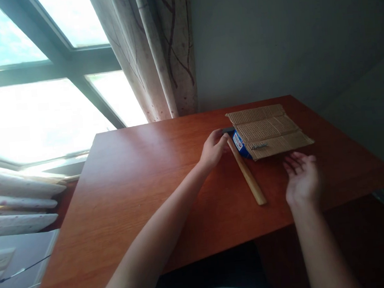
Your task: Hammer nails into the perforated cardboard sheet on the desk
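My left hand [213,149] is closed at the head end of a hammer, thumb near the top of the handle. The hammer [248,175] has a pale wooden handle slanting toward me over the table; its dark head is partly hidden by my fingers. Right of it, a flat piece of corrugated cardboard [267,126] rests on a blue box [240,144] with a white label. A small row of metal nails or screws [259,146] lies on the cardboard's near left part. My right hand [301,174] is open, palm turned up, fingers just in front of the cardboard's near edge, holding nothing.
The reddish-brown wooden table [141,184] has its near edge close to my body. A window [41,108] and patterned curtains [157,53] stand behind and left. A grey wall [270,43] is behind the table. A wall socket [0,260] with cables is at lower left.
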Motion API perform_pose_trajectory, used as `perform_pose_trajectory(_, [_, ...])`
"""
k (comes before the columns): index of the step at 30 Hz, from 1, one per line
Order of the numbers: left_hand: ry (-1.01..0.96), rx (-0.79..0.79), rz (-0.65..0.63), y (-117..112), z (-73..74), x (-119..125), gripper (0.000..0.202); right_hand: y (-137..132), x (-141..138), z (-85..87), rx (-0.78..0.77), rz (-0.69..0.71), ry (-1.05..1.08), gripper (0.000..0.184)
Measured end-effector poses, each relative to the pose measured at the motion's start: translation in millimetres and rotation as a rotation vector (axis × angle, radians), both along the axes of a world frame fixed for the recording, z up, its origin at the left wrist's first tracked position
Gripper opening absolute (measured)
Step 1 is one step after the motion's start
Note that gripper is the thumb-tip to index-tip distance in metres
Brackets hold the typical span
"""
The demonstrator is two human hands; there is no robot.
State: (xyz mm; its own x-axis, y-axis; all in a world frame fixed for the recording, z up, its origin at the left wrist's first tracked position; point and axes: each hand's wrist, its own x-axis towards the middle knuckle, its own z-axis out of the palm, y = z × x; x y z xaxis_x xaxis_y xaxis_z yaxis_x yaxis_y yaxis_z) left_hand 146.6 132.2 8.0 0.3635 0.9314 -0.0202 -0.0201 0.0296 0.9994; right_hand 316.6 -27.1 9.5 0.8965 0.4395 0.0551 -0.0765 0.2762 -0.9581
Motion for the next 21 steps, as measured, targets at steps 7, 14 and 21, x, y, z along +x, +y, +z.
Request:
perform_pose_trajectory(7, [0.039,0.067,0.049,-12.5,-11.1,-102.5,0.028,4.0,-124.5,31.6,-0.134,0.816,-0.423,0.023])
perform_pose_trajectory(14, [0.134,0.203,0.132,-23.0,-10.8,-144.1,0.015,125.5,-207.2,2.6,-0.161,0.918,-0.427,0.032])
perform_pose_trajectory(21, [0.294,0.290,0.029,-22.3,-0.5,-145.5,0.025,128.4,-197.8,-8.4,-0.171,0.906,-0.546,0.031])
